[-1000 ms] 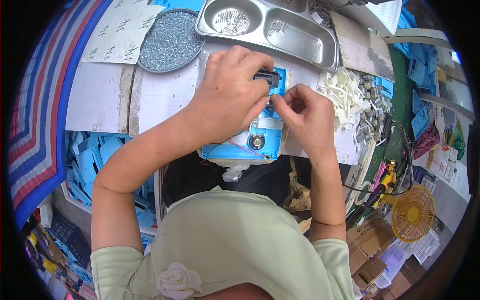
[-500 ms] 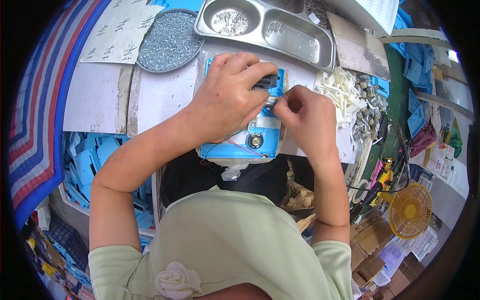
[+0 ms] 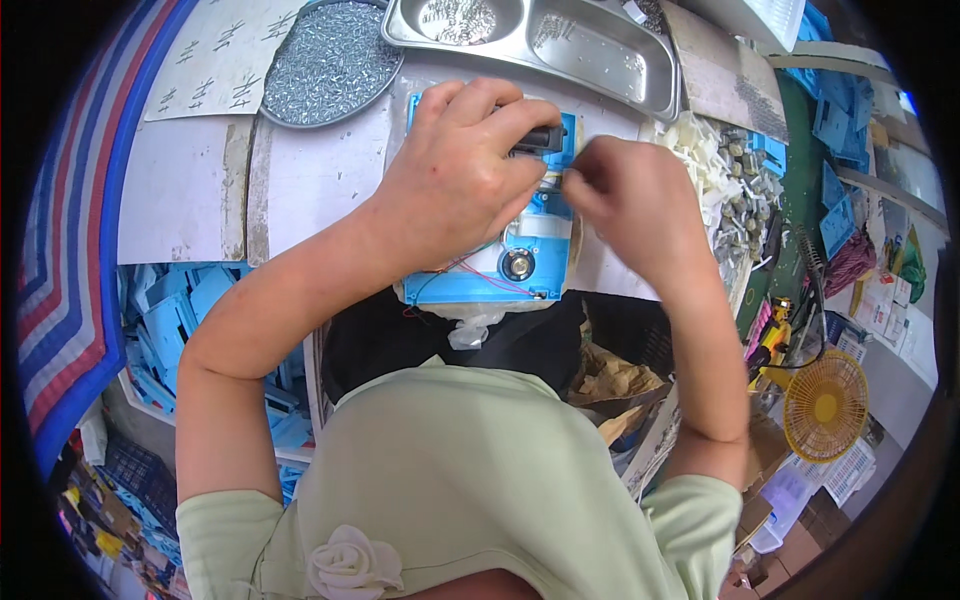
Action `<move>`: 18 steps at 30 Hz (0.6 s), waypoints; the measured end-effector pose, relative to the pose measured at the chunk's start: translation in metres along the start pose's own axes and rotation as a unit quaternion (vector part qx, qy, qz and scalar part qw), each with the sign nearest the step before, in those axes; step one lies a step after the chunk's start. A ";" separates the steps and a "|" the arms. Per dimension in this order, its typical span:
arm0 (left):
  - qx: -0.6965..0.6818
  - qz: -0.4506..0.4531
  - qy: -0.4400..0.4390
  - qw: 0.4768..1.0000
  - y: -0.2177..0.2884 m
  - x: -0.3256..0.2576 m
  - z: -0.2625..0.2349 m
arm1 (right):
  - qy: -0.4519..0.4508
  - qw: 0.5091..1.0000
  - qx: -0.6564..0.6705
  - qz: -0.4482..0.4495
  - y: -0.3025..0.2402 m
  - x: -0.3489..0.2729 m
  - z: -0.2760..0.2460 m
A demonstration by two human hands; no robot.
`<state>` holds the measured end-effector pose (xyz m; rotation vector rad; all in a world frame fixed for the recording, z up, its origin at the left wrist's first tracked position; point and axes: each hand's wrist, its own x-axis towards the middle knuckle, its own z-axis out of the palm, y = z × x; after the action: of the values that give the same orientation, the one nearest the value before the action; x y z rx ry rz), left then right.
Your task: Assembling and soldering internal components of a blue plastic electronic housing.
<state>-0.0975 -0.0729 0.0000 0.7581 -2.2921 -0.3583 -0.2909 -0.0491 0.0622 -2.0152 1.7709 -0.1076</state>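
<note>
A blue plastic housing [image 3: 530, 262] with a round metal disc and thin red wires lies on the white work table [image 3: 310, 180]. My left hand [image 3: 460, 175] rests over its upper part, fingers closed on a small black part [image 3: 540, 138] at the housing's top edge. My right hand [image 3: 625, 195] is beside it on the right, fingertips pinched together at the housing's upper right; what they pinch is too small to tell.
A round grey tray of screws [image 3: 325, 62] and a two-well steel tray [image 3: 560, 40] sit at the back. White plastic parts [image 3: 705, 165] pile at the right. A bin of blue housings [image 3: 180, 310] is lower left, a yellow fan [image 3: 825, 405] lower right.
Both hands stay on the blue housing. My left hand has shifted slightly and my right fingertips have moved closer to the black part.
</note>
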 end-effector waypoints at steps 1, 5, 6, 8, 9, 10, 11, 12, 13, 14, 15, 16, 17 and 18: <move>-0.004 0.001 0.000 1.000 0.001 0.000 0.000 | -0.013 0.978 0.195 0.071 0.018 -0.006 0.004; -0.012 0.003 -0.006 1.000 0.001 0.002 0.003 | -0.012 0.862 0.474 0.181 0.037 -0.016 0.021; -0.012 0.001 -0.009 1.000 0.001 0.001 0.003 | -0.009 0.857 0.481 0.185 0.035 -0.015 0.022; -0.010 -0.002 -0.012 1.000 0.000 0.000 0.002 | -0.010 0.862 0.477 0.171 0.035 -0.015 0.026; -0.010 -0.001 -0.010 1.000 0.000 0.000 0.001 | -0.010 0.865 0.475 0.163 0.034 -0.015 0.026; -0.010 -0.001 -0.009 1.000 0.001 0.001 0.001 | -0.004 0.875 0.457 0.160 0.033 -0.015 0.026; -0.008 -0.001 -0.007 1.000 0.001 0.001 0.001 | 0.001 0.884 0.441 0.155 0.031 -0.014 0.026; -0.011 -0.002 -0.006 1.000 0.001 0.001 0.000 | 0.006 0.893 0.424 0.150 0.029 -0.014 0.027; -0.014 -0.002 -0.004 1.000 0.001 0.001 0.000 | 0.014 0.895 0.421 0.144 0.029 -0.014 0.027; -0.017 -0.002 -0.003 1.000 0.001 0.001 -0.001 | 0.023 0.897 0.419 0.138 0.028 -0.015 0.029; -0.020 -0.004 0.003 1.000 0.000 0.001 -0.001 | 0.032 0.899 0.417 0.132 0.027 -0.015 0.031; -0.024 -0.006 0.009 1.000 -0.001 0.002 0.000 | 0.037 0.897 0.425 0.119 0.028 -0.015 0.033; -0.027 -0.008 0.016 0.999 -0.003 0.003 0.000 | 0.042 0.894 0.432 0.106 0.030 -0.014 0.035; -0.029 -0.007 0.015 0.999 -0.004 0.004 0.000 | 0.048 0.892 0.440 0.093 0.031 -0.014 0.037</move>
<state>-0.0980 -0.0785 0.0007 0.7468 -2.2388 -0.4147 -0.3090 -0.0280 0.0208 -1.1884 1.5377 -0.8017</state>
